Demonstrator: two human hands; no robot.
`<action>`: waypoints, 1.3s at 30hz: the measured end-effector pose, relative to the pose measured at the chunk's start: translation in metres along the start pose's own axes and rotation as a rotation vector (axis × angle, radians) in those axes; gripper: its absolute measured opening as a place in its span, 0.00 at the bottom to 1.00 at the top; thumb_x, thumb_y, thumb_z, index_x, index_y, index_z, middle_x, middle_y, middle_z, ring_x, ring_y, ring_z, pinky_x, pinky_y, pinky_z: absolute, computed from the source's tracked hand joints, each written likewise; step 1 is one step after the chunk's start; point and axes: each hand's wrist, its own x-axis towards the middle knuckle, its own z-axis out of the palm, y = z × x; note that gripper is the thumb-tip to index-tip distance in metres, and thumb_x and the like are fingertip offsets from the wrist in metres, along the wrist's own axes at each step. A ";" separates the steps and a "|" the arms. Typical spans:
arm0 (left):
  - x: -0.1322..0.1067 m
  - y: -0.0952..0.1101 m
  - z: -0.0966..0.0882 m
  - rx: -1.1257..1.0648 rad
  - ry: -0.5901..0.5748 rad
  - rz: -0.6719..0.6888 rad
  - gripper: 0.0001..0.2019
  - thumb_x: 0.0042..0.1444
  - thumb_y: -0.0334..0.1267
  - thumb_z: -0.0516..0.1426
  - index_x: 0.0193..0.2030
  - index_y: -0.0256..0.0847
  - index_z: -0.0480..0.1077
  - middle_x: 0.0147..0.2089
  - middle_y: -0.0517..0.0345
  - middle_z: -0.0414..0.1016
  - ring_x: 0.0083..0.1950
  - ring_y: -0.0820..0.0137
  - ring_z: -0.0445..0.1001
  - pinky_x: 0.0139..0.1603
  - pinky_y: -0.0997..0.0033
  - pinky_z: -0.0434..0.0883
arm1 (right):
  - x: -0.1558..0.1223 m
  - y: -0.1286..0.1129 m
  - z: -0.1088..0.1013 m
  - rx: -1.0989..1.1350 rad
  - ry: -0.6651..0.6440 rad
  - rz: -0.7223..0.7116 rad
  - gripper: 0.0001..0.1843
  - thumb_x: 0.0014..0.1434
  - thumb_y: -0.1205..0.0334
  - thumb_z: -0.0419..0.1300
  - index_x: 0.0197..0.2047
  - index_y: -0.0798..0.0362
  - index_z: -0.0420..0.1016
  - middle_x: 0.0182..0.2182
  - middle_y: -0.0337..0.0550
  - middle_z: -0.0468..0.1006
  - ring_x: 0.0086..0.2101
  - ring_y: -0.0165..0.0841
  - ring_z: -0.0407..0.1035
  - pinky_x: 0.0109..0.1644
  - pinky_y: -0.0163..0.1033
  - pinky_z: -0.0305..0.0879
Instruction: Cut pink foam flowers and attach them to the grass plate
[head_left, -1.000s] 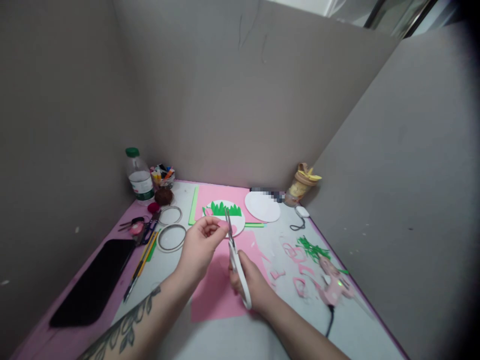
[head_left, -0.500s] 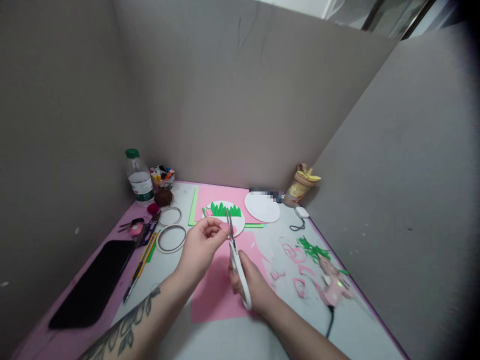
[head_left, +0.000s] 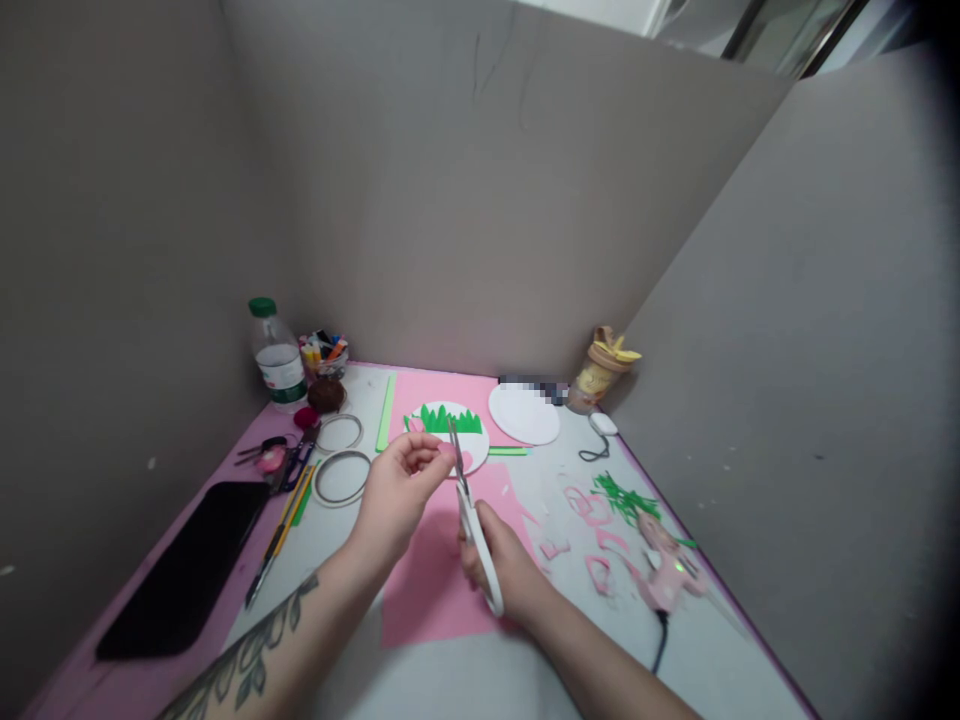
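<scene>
Between thumb and fingers, my left hand (head_left: 409, 480) pinches a small pink paper piece (head_left: 447, 450). My right hand (head_left: 501, 560) grips white-handled scissors (head_left: 480, 545), their blades pointing away from me and up against the pink piece. Behind the hands lies a white disc (head_left: 480, 441) with a green grass-shaped strip (head_left: 450, 420) across it. Pink bits rest on that disc, partly hidden by my left hand and the blades. Under my hands a pink sheet (head_left: 435, 600) is spread on the table.
Pink scraps (head_left: 589, 505), green strips (head_left: 626, 498) and a corded pink glue gun (head_left: 667, 580) lie at the right. Another white disc (head_left: 523, 414) sits at the back. Leftward are tape rolls (head_left: 343, 477), pencils (head_left: 281, 535), a black phone-like slab (head_left: 184, 570) and a bottle (head_left: 277, 355).
The scissors and the pinched pink piece have shifted very slightly left. Otherwise the hands and the table look the same.
</scene>
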 end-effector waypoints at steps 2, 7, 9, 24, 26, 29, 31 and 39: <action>-0.001 0.001 0.000 -0.006 -0.009 0.003 0.12 0.45 0.40 0.65 0.32 0.38 0.69 0.27 0.62 0.71 0.28 0.76 0.69 0.29 0.79 0.64 | 0.001 0.002 0.000 0.002 -0.009 -0.006 0.10 0.47 0.70 0.53 0.32 0.50 0.56 0.21 0.28 0.60 0.20 0.25 0.55 0.24 0.31 0.52; 0.001 0.004 -0.003 0.021 -0.056 -0.024 0.13 0.43 0.41 0.66 0.31 0.38 0.68 0.26 0.62 0.72 0.29 0.74 0.71 0.33 0.77 0.65 | 0.001 -0.002 -0.004 -0.022 -0.004 -0.012 0.10 0.45 0.71 0.52 0.31 0.50 0.55 0.20 0.28 0.59 0.20 0.24 0.54 0.23 0.31 0.51; 0.002 0.004 -0.004 0.029 -0.065 -0.033 0.14 0.43 0.41 0.66 0.32 0.38 0.68 0.24 0.63 0.72 0.28 0.75 0.70 0.33 0.77 0.65 | 0.000 -0.004 -0.005 -0.019 -0.013 -0.006 0.10 0.45 0.71 0.52 0.31 0.50 0.55 0.21 0.28 0.59 0.20 0.24 0.54 0.23 0.31 0.51; 0.003 0.001 -0.007 0.035 -0.080 -0.016 0.13 0.45 0.41 0.65 0.34 0.38 0.67 0.26 0.62 0.72 0.30 0.74 0.71 0.35 0.76 0.65 | -0.002 -0.007 -0.008 -0.029 -0.011 0.036 0.09 0.46 0.69 0.53 0.31 0.50 0.56 0.21 0.28 0.59 0.20 0.24 0.55 0.22 0.30 0.51; 0.002 0.002 -0.006 0.047 -0.073 -0.019 0.13 0.46 0.41 0.65 0.34 0.39 0.68 0.26 0.62 0.72 0.30 0.73 0.71 0.33 0.76 0.65 | -0.003 -0.007 -0.009 -0.028 -0.014 0.041 0.09 0.46 0.70 0.53 0.31 0.50 0.56 0.21 0.28 0.59 0.20 0.23 0.55 0.22 0.29 0.51; 0.002 0.003 -0.006 0.069 -0.065 -0.011 0.13 0.46 0.42 0.65 0.33 0.39 0.68 0.26 0.61 0.72 0.30 0.73 0.71 0.33 0.76 0.65 | -0.002 -0.004 -0.009 -0.022 -0.021 0.036 0.10 0.46 0.71 0.53 0.31 0.50 0.56 0.21 0.28 0.59 0.19 0.24 0.54 0.22 0.29 0.51; 0.001 0.004 -0.005 0.076 -0.071 -0.002 0.12 0.45 0.41 0.65 0.32 0.39 0.68 0.26 0.62 0.72 0.30 0.73 0.71 0.33 0.76 0.65 | -0.001 -0.002 -0.009 -0.022 -0.017 0.030 0.10 0.45 0.72 0.52 0.31 0.50 0.56 0.21 0.28 0.59 0.19 0.24 0.55 0.22 0.29 0.52; 0.001 0.006 -0.004 0.103 -0.073 0.004 0.11 0.45 0.40 0.65 0.31 0.38 0.68 0.25 0.63 0.71 0.29 0.74 0.70 0.33 0.76 0.65 | -0.001 -0.007 -0.009 -0.031 -0.018 0.042 0.10 0.45 0.71 0.53 0.32 0.50 0.57 0.21 0.28 0.61 0.20 0.24 0.56 0.23 0.29 0.53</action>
